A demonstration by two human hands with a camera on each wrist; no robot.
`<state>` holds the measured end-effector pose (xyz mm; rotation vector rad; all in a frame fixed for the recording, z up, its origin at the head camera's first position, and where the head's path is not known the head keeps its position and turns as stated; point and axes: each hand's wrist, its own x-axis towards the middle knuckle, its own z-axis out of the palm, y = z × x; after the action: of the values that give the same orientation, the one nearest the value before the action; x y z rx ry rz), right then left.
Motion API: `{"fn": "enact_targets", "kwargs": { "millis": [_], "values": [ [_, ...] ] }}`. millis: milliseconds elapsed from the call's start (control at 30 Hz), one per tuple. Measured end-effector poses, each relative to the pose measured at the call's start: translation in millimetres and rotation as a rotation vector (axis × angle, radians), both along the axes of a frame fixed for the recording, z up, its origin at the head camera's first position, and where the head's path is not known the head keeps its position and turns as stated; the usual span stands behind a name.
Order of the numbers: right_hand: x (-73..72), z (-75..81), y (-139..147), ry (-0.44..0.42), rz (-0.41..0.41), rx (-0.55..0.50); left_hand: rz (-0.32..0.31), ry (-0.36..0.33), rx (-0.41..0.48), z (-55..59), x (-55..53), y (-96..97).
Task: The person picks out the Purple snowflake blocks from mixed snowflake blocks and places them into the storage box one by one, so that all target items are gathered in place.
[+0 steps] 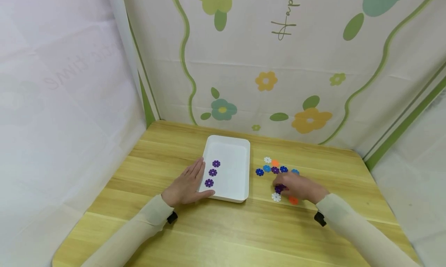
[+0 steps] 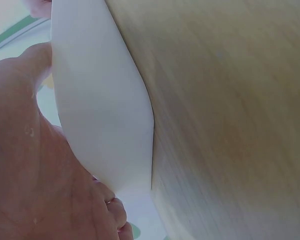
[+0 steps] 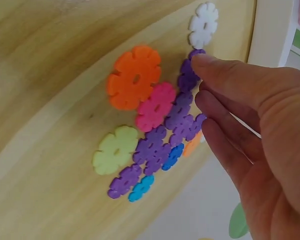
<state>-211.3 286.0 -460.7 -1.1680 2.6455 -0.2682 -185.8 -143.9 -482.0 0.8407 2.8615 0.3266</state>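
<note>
My left hand [image 1: 187, 185] rests along the left rim of a white tray [image 1: 232, 170], fingers straight and thumb spread across its near corner. Inside the tray, three purple snowflake discs [image 1: 213, 173] lie in a row on the left side. To the right of the tray my right hand [image 1: 300, 186] is down at a group of coloured discs. Its thumb and fingertips pinch at a purple snowflake disc [image 3: 187, 79], with the index finger partly hidden. Around it lie more purple discs [image 3: 149, 145], a white disc [image 3: 203, 25], an orange disc [image 3: 135, 77] and a pink disc [image 3: 156, 107].
Yellow-green [image 3: 115, 150], dark blue [image 1: 259, 172] and light blue discs [image 1: 266, 168] lie in the same group on the wooden table [image 1: 216, 236]. White cloth with printed flowers [image 1: 244, 65] hangs behind the table and at both sides.
</note>
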Motion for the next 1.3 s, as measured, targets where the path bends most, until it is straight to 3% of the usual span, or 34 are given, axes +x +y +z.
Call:
{"fn": "enact_targets", "kwargs": {
  "millis": [233,433,800,1167,1300],
  "values": [
    [0.2,-10.0,4.7,0.041,-0.001,-0.02,0.004,0.009,0.018,-2.1,-0.2,0.5],
    [-3.6,-9.8,3.9,0.033,-0.002,-0.061,0.005,0.021,0.008,-4.9,-2.1,0.3],
    [-19.0,-3.3,-0.5,-0.153,-0.057,-0.062,0.007,0.001,0.011,-2.3,1.1,-0.3],
    [-31.3,2.4,0.9,-0.191,-0.057,-0.06,0.016,-0.025,-0.011,-1.3,1.7,1.1],
    [-38.2,10.0,3.9,-0.239,-0.108,-0.056,0.006,-0.011,-0.016,0.2,1.4,1.1]
  ]
}}
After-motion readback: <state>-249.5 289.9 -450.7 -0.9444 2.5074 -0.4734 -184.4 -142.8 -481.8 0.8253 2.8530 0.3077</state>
